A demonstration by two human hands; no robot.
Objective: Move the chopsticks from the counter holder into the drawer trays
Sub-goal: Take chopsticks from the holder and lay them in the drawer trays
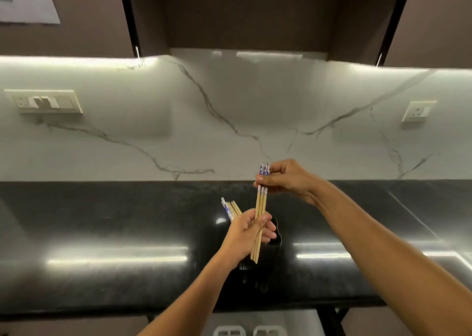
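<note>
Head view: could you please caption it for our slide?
Right hand holds chopsticks above black holder; left hand grips another bundle.

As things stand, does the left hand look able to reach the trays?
Probably yes: the left hand grips chopsticks over the counter, and the trays show below its near edge, nothing in between.
</note>
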